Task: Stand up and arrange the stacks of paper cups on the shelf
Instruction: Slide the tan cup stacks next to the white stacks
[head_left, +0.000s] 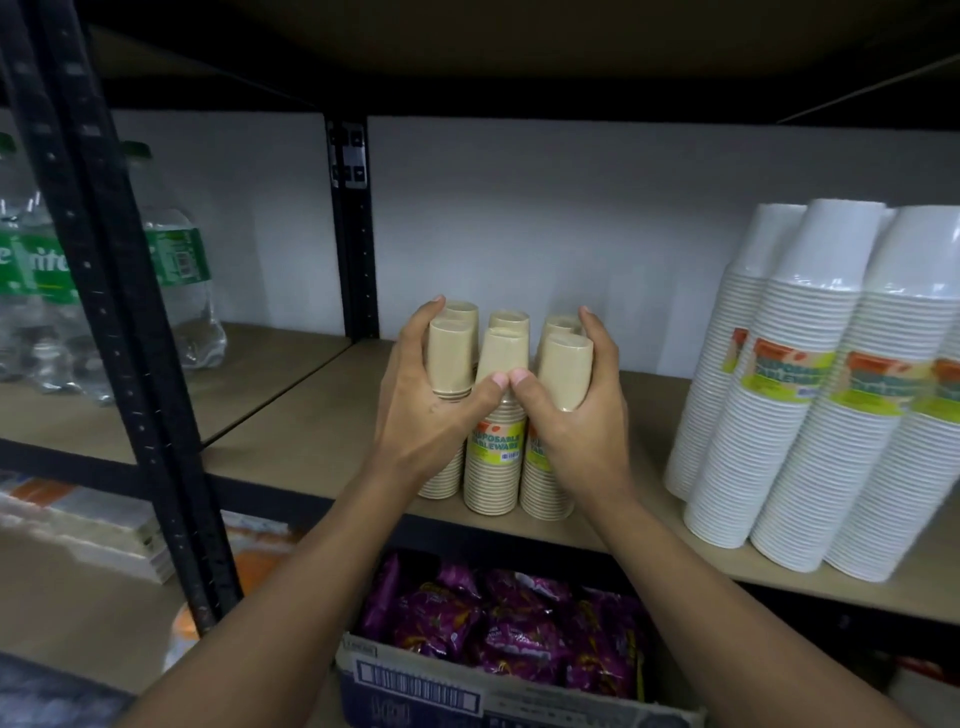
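A cluster of six stacks of brown paper cups (493, 467) stands upright, cup bottoms up, on the wooden shelf (311, 431). They form two rows of three, pressed close together, a little back from the near edge and about midway across the view. The near middle stack shows a yellow-green label reading "DISPOSABLE TABLEWARE". The left hand (421, 410) wraps the left side of the cluster, its fingers curled round the two left stacks with the fingertips reaching to the far one. The right hand (576, 415) clasps the right side the same way, its fingers curled behind the two right stacks. The two thumbs meet tip to tip across the front of the near middle stack, so both hands are clamped on the cluster from opposite sides. To the right on the same shelf, well apart from the brown cups, stand taller stacks of white cups (795, 415) in clear wrap with similar labels, leaning slightly left. To the left, past a black metal post (130, 364), clear bottles with green labels (176, 291) stand on the neighbouring shelf. Below the near edge sits an open cardboard box (415, 680) holding purple snack packets (498, 623).
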